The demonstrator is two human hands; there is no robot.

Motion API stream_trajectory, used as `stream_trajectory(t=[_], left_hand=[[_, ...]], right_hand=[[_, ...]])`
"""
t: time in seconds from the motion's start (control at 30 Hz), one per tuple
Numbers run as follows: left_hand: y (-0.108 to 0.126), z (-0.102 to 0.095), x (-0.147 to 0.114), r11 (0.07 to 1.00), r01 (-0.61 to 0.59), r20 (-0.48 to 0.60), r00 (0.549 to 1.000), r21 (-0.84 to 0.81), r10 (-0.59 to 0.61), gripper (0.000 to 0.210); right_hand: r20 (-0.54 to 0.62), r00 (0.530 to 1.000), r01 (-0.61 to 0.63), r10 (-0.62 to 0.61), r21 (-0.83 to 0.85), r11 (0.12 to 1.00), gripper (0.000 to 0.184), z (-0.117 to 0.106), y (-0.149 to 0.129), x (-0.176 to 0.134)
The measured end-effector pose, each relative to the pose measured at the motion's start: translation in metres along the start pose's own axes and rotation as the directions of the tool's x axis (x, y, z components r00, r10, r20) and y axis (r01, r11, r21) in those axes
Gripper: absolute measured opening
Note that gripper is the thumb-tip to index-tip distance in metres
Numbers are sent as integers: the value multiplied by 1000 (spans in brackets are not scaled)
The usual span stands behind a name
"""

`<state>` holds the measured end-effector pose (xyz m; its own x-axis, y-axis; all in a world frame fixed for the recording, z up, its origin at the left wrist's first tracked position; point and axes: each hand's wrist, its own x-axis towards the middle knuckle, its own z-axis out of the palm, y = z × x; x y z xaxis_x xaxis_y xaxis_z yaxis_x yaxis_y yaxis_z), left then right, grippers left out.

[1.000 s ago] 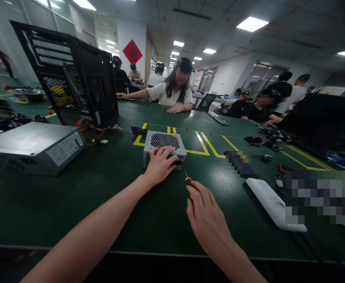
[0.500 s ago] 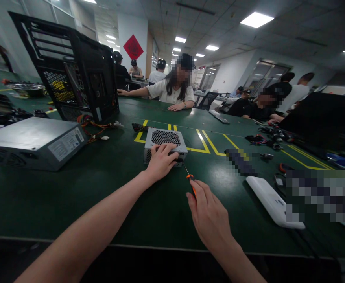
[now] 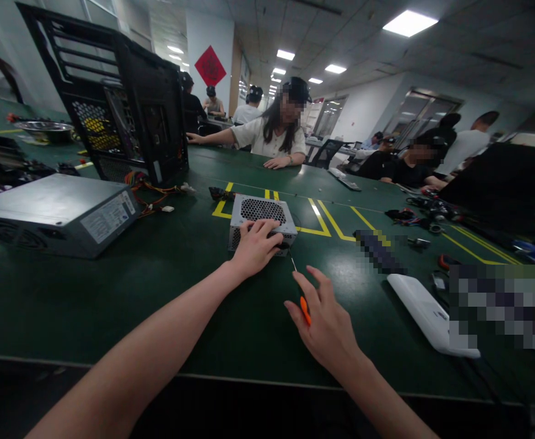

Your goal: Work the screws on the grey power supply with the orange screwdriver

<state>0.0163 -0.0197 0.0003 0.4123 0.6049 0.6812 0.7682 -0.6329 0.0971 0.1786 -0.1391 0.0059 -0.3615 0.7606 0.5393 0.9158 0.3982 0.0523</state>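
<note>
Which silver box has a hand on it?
The middle box, with a honeycomb top: the left hand rests on it. No hand touches the left box, plain on top.

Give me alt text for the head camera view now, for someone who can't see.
A person's left hand rests on a small gray metal box on a green table; the right hand spreads loosely around an orange-handled screwdriver pointing at it. At left stand a larger gray box and black computer case; a co-worker is opposite.

The grey metal box (image 3: 262, 210), honeycombed on top, sits flat on the green surface (image 3: 88, 299). The orange-handled screwdriver (image 3: 305, 310) slants, its thin metal end pointing at the box's near right side.
</note>
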Motion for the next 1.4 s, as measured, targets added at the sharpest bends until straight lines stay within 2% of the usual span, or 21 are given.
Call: stream_trajectory(t=[0.07,0.17,0.23,0.33,0.5,0.63,0.77,0.83,0.93,1.07,1.2,1.3,1.4], left_hand=[[0,0,0,1000,-3,3,1000,1,3,8],[-1,0,0,1000,-11,8,1000,2,11,7],[-1,0,0,1000,-10,7,1000,3,10,7],[-1,1,0,1000,-6,-2,1000,3,6,6],[-2,0,2,1000,2,6,1000,-10,-2,8],[-4,-1,3,1000,-1,26,1000,-26,1,9],[-6,-1,4,999,1,26,1000,-41,0,11],[-6,0,4,999,5,19,1000,-48,-4,12],[-6,0,4,998,12,21,1000,-57,-11,12],[-6,0,4,998,15,14,1000,-64,-14,12],[-6,1,3,998,-7,13,1000,-60,7,11],[-6,0,0,999,-29,14,999,-41,29,11],[-1,-4,-3,999,-38,-14,999,-26,38,15]], right_hand=[[6,998,-70,70,-4,998,44,-5,7,2],[-15,993,-117,117,-19,993,29,-7,19,2],[-102,994,-29,25,-37,999,19,-2,25,0],[-178,966,170,-185,-99,981,16,8,26,-3],[-126,941,296,-313,-137,945,13,14,16,-3],[-72,968,236,-242,-85,968,12,12,11,-2],[-97,991,100,-96,32,994,33,13,10,-3],[-109,989,108,-102,42,993,24,15,10,-4],[-110,979,175,-173,5,985,10,15,8,-4],[-74,984,163,-164,-15,986,12,14,6,-1],[-88,988,127,-124,29,992,23,14,7,-1],[-150,981,128,-123,24,992,19,16,9,-3],[-135,980,147,-148,-22,989,14,16,10,-3]])
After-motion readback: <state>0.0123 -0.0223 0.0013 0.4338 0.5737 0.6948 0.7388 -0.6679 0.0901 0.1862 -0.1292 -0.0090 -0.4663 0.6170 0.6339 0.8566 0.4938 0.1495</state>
